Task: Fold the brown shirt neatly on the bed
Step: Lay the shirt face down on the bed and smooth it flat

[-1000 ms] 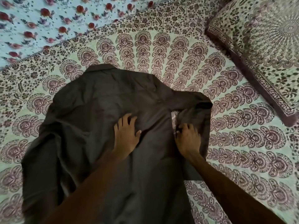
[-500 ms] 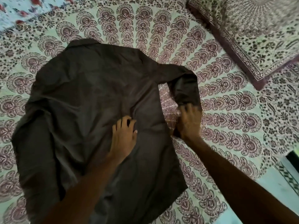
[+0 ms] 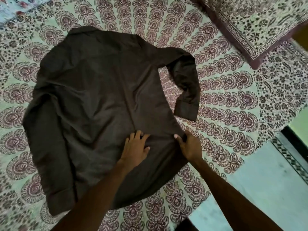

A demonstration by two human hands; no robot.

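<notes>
The brown shirt (image 3: 100, 100) lies spread back-up on the patterned bedsheet (image 3: 225, 105), collar at the far end. Its right sleeve (image 3: 186, 90) bends down beside the body with a gap of sheet between; the left sleeve (image 3: 50, 164) runs along the left side. My left hand (image 3: 135, 150) presses flat on the lower body of the shirt, fingers apart. My right hand (image 3: 190, 145) pinches the shirt's right side edge just beside it, thumb on top of the fabric.
A pillow (image 3: 250, 22) in matching print lies at the top right. The bed's edge (image 3: 233, 172) runs diagonally at the lower right, with pale floor (image 3: 266, 189) beyond. A floral sheet (image 3: 10, 7) shows at the top left.
My right hand let go of the right sleeve's cuff and moved down to the shirt's side edge. My left hand slid lower on the shirt. The view shifted toward the bed's edge.
</notes>
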